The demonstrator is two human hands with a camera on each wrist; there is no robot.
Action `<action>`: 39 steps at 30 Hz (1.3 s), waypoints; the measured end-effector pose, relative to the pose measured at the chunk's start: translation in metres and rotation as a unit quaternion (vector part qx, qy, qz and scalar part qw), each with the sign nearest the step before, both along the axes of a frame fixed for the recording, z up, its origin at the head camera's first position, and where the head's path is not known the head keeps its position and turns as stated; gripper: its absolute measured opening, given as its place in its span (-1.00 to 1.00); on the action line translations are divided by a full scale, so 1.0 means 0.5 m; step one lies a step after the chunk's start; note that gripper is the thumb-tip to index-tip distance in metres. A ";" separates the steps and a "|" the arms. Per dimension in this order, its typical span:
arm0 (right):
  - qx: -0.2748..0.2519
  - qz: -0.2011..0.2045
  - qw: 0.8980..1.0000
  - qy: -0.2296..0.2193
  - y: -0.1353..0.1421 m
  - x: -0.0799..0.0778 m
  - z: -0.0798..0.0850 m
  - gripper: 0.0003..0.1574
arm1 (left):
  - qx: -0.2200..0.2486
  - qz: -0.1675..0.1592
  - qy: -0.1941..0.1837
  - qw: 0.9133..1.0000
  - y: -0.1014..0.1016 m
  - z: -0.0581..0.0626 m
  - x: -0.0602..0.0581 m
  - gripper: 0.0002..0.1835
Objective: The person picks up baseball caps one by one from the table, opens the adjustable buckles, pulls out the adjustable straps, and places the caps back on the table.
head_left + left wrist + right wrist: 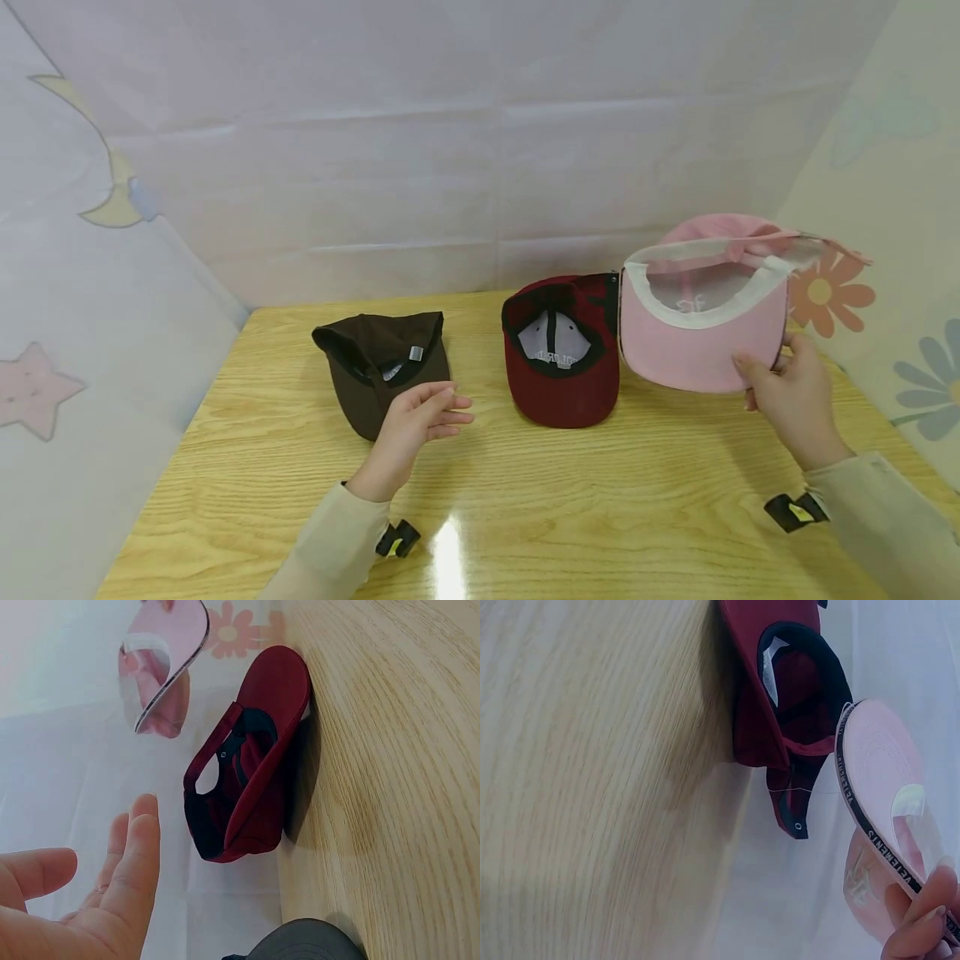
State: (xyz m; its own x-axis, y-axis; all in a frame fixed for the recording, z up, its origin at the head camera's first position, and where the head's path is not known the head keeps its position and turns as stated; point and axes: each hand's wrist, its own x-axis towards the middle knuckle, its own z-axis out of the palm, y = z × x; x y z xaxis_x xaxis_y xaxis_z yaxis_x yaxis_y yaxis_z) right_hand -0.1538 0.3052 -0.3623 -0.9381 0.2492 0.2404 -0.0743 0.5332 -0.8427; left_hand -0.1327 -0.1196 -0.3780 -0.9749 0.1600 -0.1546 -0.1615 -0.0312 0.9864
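Observation:
My right hand (797,400) pinches the brim of a pink cap (705,350), thumb on the underside of the brim. The cap is raised over the right of the table, its opening and white inner band facing me. In the right wrist view, black edging with white letters runs along the pink cap's brim (881,742). Beside it a dark red cap (562,400) lies upside down on the table. My left hand (416,425) hovers with relaxed fingers, holding nothing, and overlaps a dark brown cap (348,383) in the head view. That brown cap also lies opening up.
The wooden table (525,517) ends at a pale cloth backdrop (450,167) behind the caps. A side wall with printed flowers (821,292) stands close to the right hand; another with a printed star (37,392) is on the left.

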 end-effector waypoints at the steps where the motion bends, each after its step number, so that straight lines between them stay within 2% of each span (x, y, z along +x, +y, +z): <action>1: 0.001 -0.001 1.000 0.000 -0.003 0.001 0.001 -0.74 | 0.001 0.000 0.000 1.000 0.000 0.000 0.000 -0.63; 11: 0.022 -0.002 1.000 0.015 -0.021 0.008 0.008 -0.65 | 0.003 0.001 0.003 1.000 -0.003 -0.002 0.000 -0.62; 20: 0.029 0.015 0.999 0.035 -0.036 0.014 0.008 -0.63 | 0.003 0.001 0.003 1.000 -0.003 -0.001 0.000 -0.62; 27: 0.023 0.039 0.998 0.054 -0.048 0.021 0.007 -0.69 | 0.008 0.008 0.001 1.000 -0.002 -0.003 -0.003 -0.64; 39: 0.024 0.081 0.993 0.083 -0.073 0.034 0.004 -0.64 | 0.009 0.019 0.018 1.000 0.003 0.001 0.000 -0.64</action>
State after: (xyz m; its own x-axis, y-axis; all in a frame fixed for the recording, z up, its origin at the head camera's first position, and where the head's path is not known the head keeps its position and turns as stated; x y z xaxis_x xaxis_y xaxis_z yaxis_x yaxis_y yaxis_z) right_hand -0.1367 0.2687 -0.3605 -0.9112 0.0821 0.4038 -0.2992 0.5419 -0.7854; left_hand -0.1326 -0.1180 -0.3775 -0.9852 0.1244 -0.1176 -0.1251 -0.0542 0.9907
